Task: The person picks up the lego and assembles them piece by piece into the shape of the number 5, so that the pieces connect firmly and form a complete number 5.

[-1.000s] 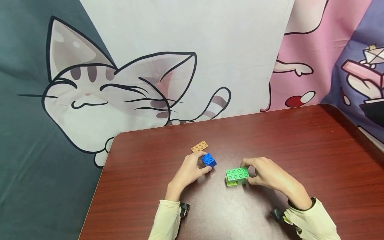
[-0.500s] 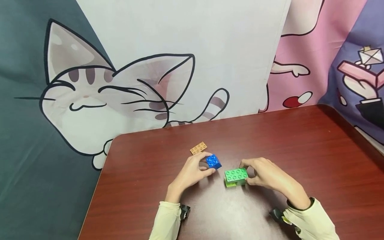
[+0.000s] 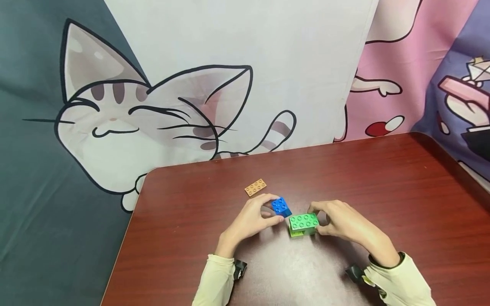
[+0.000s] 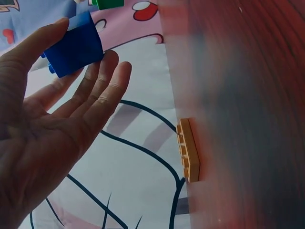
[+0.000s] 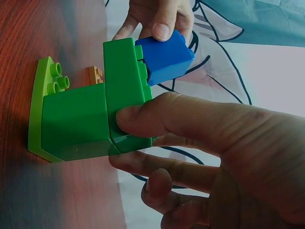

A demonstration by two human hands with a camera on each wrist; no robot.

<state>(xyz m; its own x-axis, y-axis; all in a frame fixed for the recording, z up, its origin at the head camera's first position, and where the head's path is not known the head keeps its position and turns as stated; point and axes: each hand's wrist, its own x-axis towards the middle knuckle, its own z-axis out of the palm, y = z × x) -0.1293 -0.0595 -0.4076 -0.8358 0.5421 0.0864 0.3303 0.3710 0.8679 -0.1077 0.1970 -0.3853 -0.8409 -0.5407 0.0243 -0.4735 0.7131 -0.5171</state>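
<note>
Between its thumb and fingers my left hand (image 3: 250,216) pinches a blue toy building brick (image 3: 281,206), raised off the table and slightly tilted. The blue brick is just left of a stack of green bricks (image 5: 76,119). This stack has a lime green plate (image 5: 38,109) at the bottom, a green brick on it, and a longer green brick (image 3: 303,222) across the top, overhanging the plate's studs. My right hand (image 3: 338,221) grips the stack's right end, thumb (image 5: 138,119) on the top brick's side. In the right wrist view the blue brick overlaps the top brick's studs.
A flat orange-tan plate with studs (image 3: 255,187) lies on the reddish-brown table (image 3: 183,221) behind my left hand. A cloth printed with a cartoon cat (image 3: 115,157) hangs along the table's far edge.
My left hand has carried the blue brick to the right, close to the green stack. The right hand and the stack have stayed about where they were.
</note>
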